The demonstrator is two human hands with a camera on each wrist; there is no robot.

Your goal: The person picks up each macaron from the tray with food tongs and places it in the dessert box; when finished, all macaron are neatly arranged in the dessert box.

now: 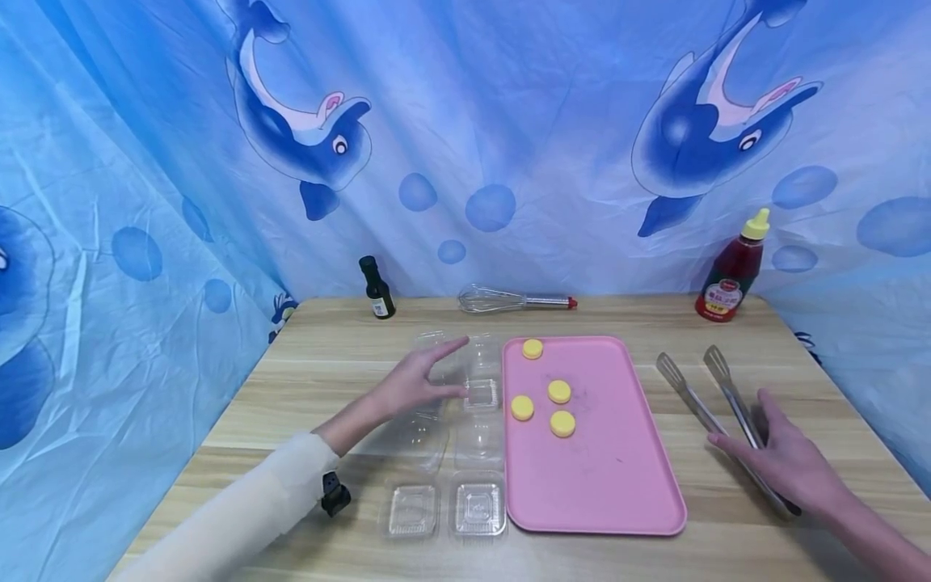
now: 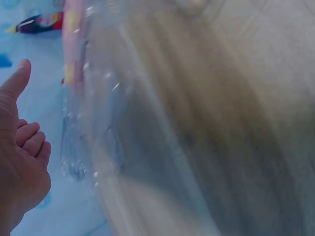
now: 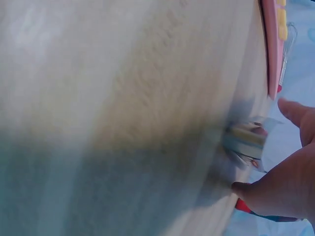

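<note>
The left hand (image 1: 416,381), thumb and fingers parted, is over clear plastic containers (image 1: 478,508); the right hand (image 1: 791,462), fingers likewise spread, is over metal tongs (image 1: 739,409).

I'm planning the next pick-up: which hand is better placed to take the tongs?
Right, most likely: the right hand is at the metal tongs, thumb and finger apart. The left hand is across the pink tray, by the clear containers.
</note>
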